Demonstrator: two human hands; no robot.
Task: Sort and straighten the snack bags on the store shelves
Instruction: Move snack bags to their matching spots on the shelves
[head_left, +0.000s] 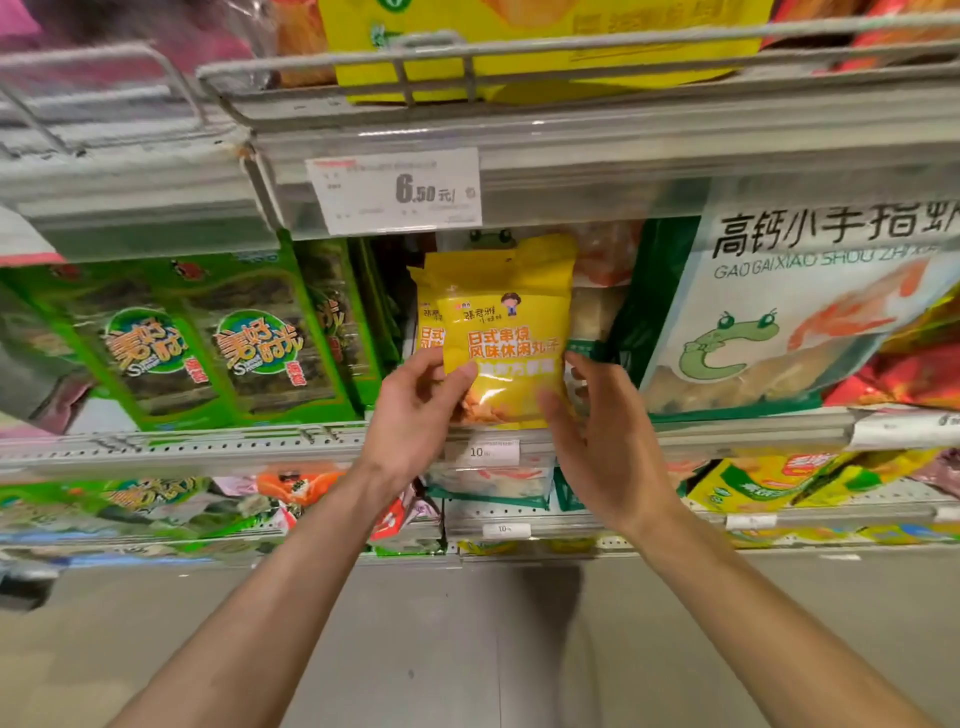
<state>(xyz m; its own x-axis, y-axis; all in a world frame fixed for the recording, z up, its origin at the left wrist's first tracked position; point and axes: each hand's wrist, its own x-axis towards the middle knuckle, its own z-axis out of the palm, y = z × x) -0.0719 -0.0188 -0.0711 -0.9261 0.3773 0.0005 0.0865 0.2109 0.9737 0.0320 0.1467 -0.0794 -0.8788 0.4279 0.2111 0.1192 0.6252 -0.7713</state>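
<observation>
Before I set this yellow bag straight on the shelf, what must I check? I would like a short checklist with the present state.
1. Left hand grips the yellow bag: ok.
2. Right hand grips its right edge: ok.
3. Its front faces outward: ok.
4. The second yellow bag behind lines up: not ok, it peeks out to the left.
5. Bag bottom rests on the shelf: cannot tell.

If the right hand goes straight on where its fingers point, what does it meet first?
The front yellow bag: the right hand sits at its right edge, fingers aimed up-left. Depth behind it is unclear.
</observation>
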